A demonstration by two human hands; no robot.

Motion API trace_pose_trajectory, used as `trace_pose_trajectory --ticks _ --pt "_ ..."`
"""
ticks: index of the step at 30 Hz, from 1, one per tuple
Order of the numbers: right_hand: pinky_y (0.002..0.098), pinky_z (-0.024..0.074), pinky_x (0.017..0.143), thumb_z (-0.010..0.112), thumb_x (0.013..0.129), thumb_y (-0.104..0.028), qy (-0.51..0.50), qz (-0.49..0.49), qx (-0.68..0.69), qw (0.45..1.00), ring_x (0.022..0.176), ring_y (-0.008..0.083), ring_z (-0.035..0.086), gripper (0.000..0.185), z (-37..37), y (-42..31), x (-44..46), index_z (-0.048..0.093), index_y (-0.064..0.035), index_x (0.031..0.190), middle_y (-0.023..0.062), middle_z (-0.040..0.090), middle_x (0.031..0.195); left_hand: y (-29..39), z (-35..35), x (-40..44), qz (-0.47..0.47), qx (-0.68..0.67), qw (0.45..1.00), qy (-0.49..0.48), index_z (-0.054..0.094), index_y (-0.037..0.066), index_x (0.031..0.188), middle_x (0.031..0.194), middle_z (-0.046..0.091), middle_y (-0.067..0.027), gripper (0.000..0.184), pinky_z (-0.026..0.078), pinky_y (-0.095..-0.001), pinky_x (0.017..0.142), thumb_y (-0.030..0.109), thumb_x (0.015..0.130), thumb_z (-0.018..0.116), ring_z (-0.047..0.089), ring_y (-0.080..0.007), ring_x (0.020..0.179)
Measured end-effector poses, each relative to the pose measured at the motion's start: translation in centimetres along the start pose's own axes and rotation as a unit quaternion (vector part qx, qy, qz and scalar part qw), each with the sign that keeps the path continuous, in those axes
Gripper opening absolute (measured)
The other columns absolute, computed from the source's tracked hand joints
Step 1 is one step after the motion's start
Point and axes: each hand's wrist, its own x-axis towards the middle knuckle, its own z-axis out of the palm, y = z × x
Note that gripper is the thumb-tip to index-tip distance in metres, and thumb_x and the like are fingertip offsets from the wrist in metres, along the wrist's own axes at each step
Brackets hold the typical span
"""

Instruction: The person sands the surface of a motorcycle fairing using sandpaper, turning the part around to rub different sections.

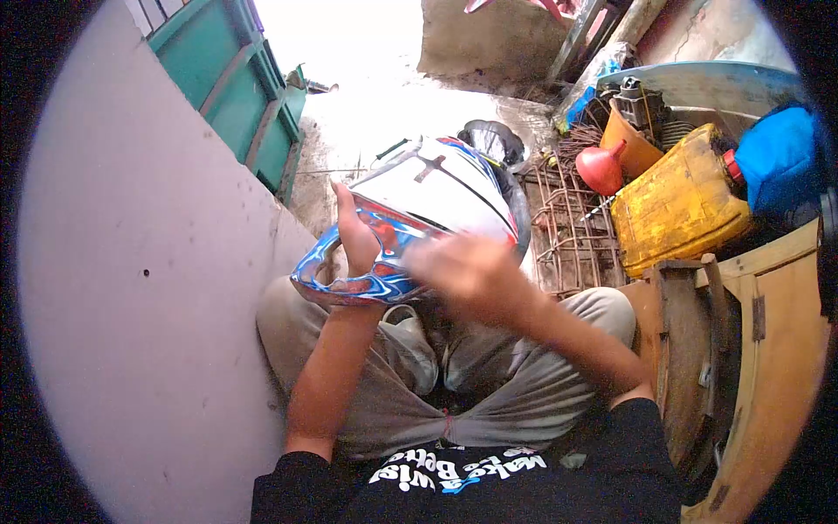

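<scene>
In front of my lap is a glossy shell piece (397, 284) with a blue, white and red swirl pattern and a large opening at its left end. It looks like a vehicle body panel, but I cannot tell its exact kind. My left hand (356, 240) supports it, reaching up through the opening with one finger or thumb raised. Motion blurs my right hand (471, 275), which is over the panel's right part; whatever its fingers hold is hidden. Just beyond is a large white piece (445, 188) with a dark cross-shaped mark and blue and red edging.
A pale wall (148, 262) runs close on my left, with a green metal gate (227, 87) beyond. To the right are a rusty wire grid (567, 227), a red funnel (601, 168), a yellow jerrycan (676, 205) and a wooden cabinet (777, 349).
</scene>
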Motion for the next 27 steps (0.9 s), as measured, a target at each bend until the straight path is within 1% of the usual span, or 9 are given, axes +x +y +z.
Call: trace_pose_trajectory --ticks 2,5,10,12,15,19,22,24,27 --pt "0.0355 0.0595 0.076 0.068 0.085 -0.019 0.016 -0.057 0.048 0.997 0.088 0.0216 0.073 0.024 -1.2 -2.1 0.5 0.074 -0.0139 0.107 0.0059 0.075 0.1 0.4 0.8 -0.7 0.016 0.034 0.999 0.006 0.058 -0.002 0.133 0.119 0.069 -0.0161 0.073 0.055 -0.0424 0.093 0.063 0.106 0.039 0.068 -0.0292 0.103" --pt "0.0408 0.056 0.07 0.07 0.084 -0.019 -0.079 0.128 -0.087 0.985 0.077 0.0248 0.068 0.02 -1.7 5.5 0.7 0.074 -0.013 0.102 0.0074 0.074 0.093 0.7 0.0 -0.5 0.005 0.061 0.998 -0.017 0.058 -0.003 0.134 0.12 0.069 -0.016 0.075 0.054 -0.0417 0.095 0.064 0.106 0.039 0.067 -0.0287 0.105" --pt "0.0405 0.0578 0.071 0.068 0.083 -0.015 -0.017 -0.03 0.049 0.998 0.083 0.024 0.072 0.025 -0.7 -1.7 0.5 0.073 -0.0111 0.107 0.0068 0.074 0.098 0.4 0.5 -0.7 0.046 0.093 0.993 -0.052 0.057 -0.003 0.135 0.124 0.068 -0.0163 0.076 0.054 -0.0418 0.097 0.065 0.106 0.038 0.066 -0.0279 0.11" --pt "0.0413 0.057 0.067 0.069 0.083 -0.016 -0.003 -0.031 0.005 0.999 0.079 0.025 0.071 0.022 -0.6 -0.7 0.6 0.072 -0.0118 0.104 0.0068 0.074 0.095 0.5 0.0 -0.6 -0.028 -0.008 0.999 -0.025 0.06 0.001 0.132 0.117 0.07 -0.0151 0.072 0.056 -0.0421 0.087 0.065 0.104 0.044 0.068 -0.0275 0.099" --pt "0.0412 0.0567 0.068 0.069 0.083 -0.017 -0.049 0.138 -0.096 0.984 0.079 0.0263 0.068 0.021 -2.0 6.3 1.4 0.073 -0.0122 0.103 0.0059 0.073 0.091 0.7 0.8 -0.4 -0.001 0.029 0.999 -0.034 0.057 0.0 0.137 0.124 0.068 -0.0175 0.075 0.053 -0.0463 0.096 0.066 0.104 0.04 0.066 -0.0323 0.11" --pt "0.0376 0.0575 0.068 0.065 0.086 -0.014 0.018 -0.009 0.037 0.999 0.078 0.0227 0.068 0.02 -0.2 -0.8 0.9 0.072 -0.0128 0.105 0.0052 0.072 0.098 0.2 0.9 -0.6 0.004 0.035 0.998 -0.046 0.057 -0.001 0.136 0.126 0.068 -0.0187 0.077 0.053 -0.0474 0.099 0.066 0.104 0.04 0.066 -0.0339 0.112" --pt "0.0383 0.0552 0.063 0.068 0.085 -0.018 -0.079 0.022 -0.086 0.993 0.072 0.0239 0.067 0.019 -1.3 1.0 1.4 0.072 -0.0121 0.102 0.0067 0.071 0.087 0.5 0.5 -0.7 -0.003 0.052 0.998 -0.042 0.057 -0.001 0.136 0.125 0.068 -0.0186 0.078 0.053 -0.0471 0.099 0.067 0.104 0.039 0.067 -0.034 0.111" --pt "0.042 0.0535 0.062 0.069 0.085 -0.019 -0.001 0.108 -0.078 0.991 0.071 0.0268 0.067 0.017 -1.5 5.7 2.3 0.072 -0.0123 0.1 0.0067 0.069 0.08 0.5 0.9 -1.0 -0.008 0.049 0.998 -0.043 0.057 -0.001 0.136 0.122 0.069 -0.0166 0.077 0.055 -0.0441 0.095 0.066 0.105 0.037 0.068 -0.0307 0.106" --pt "0.0416 0.0542 0.062 0.069 0.085 -0.02 -0.023 0.046 -0.057 0.997 0.071 0.0268 0.067 0.02 -0.5 2.5 1.6 0.072 -0.0114 0.103 0.008 0.07 0.082 0.4 1.2 -0.9 0.002 0.074 0.996 -0.056 0.055 -0.001 0.138 0.122 0.069 -0.0149 0.077 0.057 -0.0395 0.09 0.066 0.106 0.034 0.069 -0.0257 0.104"
